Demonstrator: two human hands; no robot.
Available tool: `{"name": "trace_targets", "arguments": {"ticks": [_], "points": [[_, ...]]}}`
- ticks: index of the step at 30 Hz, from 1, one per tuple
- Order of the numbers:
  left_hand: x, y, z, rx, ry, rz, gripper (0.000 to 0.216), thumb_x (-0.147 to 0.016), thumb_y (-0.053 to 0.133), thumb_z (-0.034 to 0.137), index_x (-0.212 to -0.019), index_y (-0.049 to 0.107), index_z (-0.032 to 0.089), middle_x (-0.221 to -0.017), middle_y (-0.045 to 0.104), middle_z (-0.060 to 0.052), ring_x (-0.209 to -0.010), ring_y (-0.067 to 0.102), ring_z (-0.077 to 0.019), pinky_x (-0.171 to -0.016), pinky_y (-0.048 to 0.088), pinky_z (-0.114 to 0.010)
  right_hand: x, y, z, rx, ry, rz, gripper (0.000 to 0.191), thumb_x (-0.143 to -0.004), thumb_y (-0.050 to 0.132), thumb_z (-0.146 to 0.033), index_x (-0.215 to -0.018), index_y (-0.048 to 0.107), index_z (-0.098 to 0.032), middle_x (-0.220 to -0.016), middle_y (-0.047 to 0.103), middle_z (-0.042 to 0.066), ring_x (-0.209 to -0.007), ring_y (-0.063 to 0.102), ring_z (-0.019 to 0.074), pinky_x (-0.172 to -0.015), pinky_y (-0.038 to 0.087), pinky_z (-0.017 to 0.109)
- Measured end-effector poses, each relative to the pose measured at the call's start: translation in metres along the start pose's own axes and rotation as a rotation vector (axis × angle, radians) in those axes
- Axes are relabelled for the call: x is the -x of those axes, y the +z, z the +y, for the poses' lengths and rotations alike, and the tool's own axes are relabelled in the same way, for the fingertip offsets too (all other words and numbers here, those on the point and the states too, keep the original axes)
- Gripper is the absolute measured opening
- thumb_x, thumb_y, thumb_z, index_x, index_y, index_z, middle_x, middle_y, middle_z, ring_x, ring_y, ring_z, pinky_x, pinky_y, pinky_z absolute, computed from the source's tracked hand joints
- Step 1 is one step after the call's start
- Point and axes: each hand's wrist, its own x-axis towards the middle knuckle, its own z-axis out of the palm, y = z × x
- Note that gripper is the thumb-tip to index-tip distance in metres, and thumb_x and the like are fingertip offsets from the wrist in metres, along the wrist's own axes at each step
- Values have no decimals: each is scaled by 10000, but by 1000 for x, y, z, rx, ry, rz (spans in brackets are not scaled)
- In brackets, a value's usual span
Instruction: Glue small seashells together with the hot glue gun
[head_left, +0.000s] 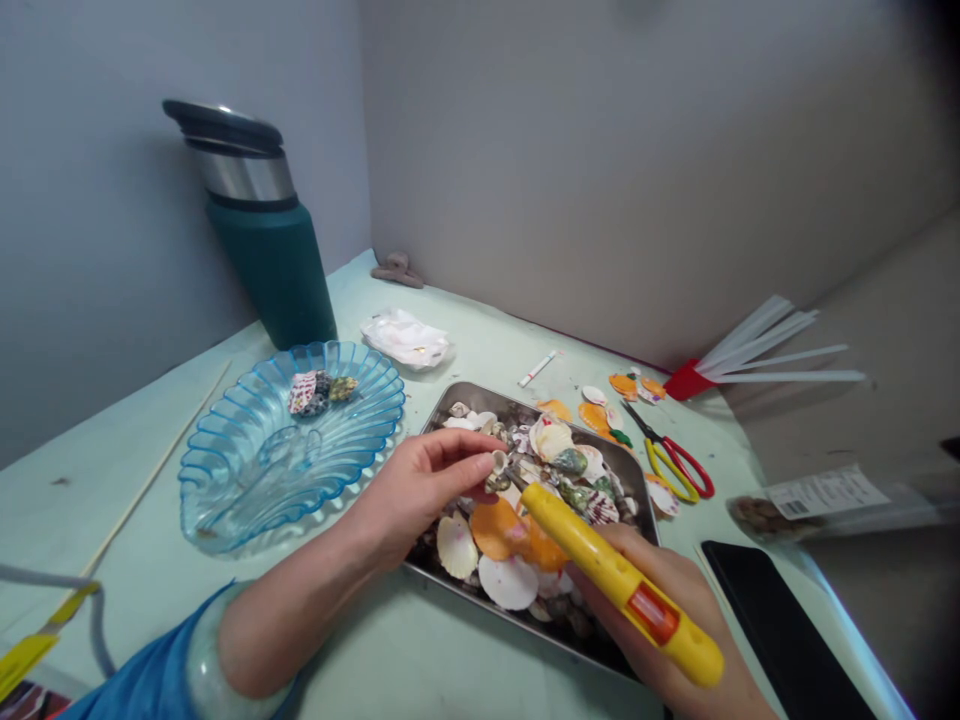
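Note:
Between the thumb and fingers of my left hand (424, 485) is a small shell (498, 472), held above a metal tray (514, 628) full of shells. My right hand (660, 590) grips a yellow glue gun (622, 580) with a red window in its side. Its nozzle points at the small shell, close to it; whether they touch is unclear. Inside the tray lie orange and white scallop shells (495, 528), with striped and greenish ones behind. The glue gun covers part of the right hand's fingers.
Left of the tray is a blue shell-shaped dish (292, 460) holding a few shells (319, 392). A green bottle (277, 260) stands behind it. Scissors (671, 460), a red cup of glue sticks (686, 380), a phone-like black slab (780, 630) and a bagged item (787, 510) lie rightward.

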Motion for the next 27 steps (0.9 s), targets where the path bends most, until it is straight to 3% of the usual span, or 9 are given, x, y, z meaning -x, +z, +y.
{"name": "trace_targets", "arguments": {"ticks": [27], "points": [[1,0,0,25,-17,8,272,-721,743,343,-932,722,171,-887,683,-29,-738,625,-121,-740,506,-247,0,2,2,-31,139,32,65,-869,595,-262,-833,603,-208,-670,641,-26,-527,605,121,-499,480,193]]}}
